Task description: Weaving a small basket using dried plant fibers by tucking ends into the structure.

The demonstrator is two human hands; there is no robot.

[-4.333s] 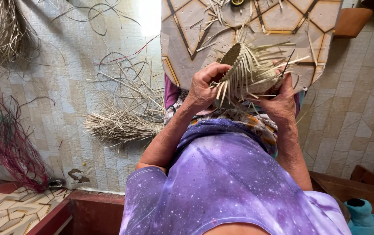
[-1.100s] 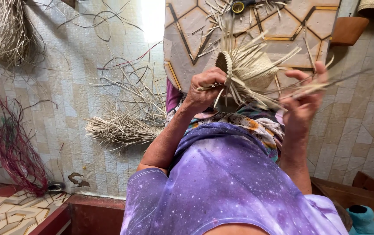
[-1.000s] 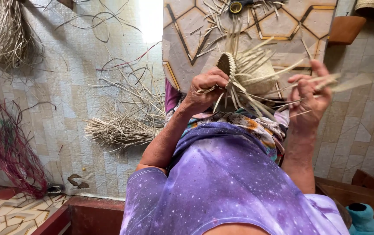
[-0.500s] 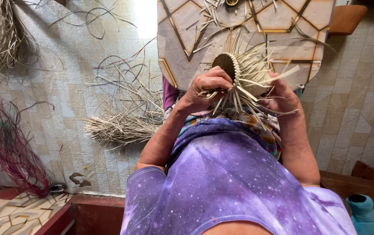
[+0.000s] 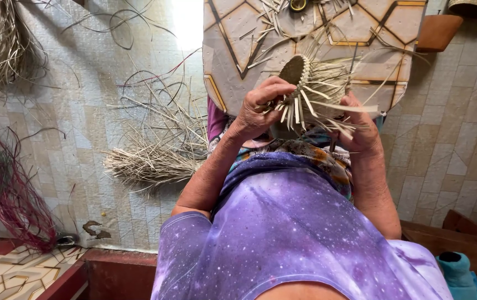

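Straw-woven round basket piece (loose strips) btwn left hand, right hand.

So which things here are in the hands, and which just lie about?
In hand:
- half-woven basket, gripped by left hand and right hand
- its loose straw strands

Lying about:
- pale straw bundle
- red fibre bundle
- patterned board

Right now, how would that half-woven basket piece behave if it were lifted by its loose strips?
The half-woven basket piece probably sags; its loose strips look thin and springy. Likely light: both hands hold it aloft. The woven rim seems stiffer.
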